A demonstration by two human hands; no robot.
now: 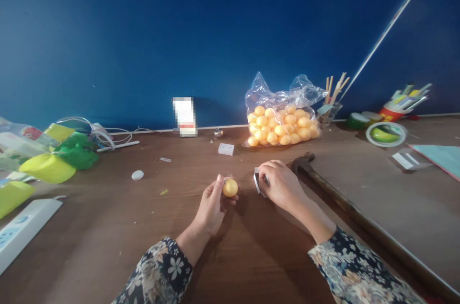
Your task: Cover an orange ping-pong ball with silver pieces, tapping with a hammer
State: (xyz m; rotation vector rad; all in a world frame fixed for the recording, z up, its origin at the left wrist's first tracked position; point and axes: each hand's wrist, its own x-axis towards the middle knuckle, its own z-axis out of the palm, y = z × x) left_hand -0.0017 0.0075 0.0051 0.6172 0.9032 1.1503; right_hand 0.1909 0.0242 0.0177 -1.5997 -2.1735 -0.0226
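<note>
My left hand (212,205) pinches a small yellow-orange ball (230,187) between thumb and fingers, just above the brown table (108,227). My right hand (282,184) rests on the table a little to the right, its fingers curled round a small white box (257,182). Behind both hands, against the blue wall, stands a clear plastic bag (280,112) filled with several more yellow balls (283,129).
A hammer (345,203) lies diagonally right of my right hand. A small white box (226,149) and a white cap (137,175) lie on the table. Green and yellow packets (53,162), a power strip (21,232) and cables (108,136) are at left; tape rolls (386,134), sticks and pens at back right.
</note>
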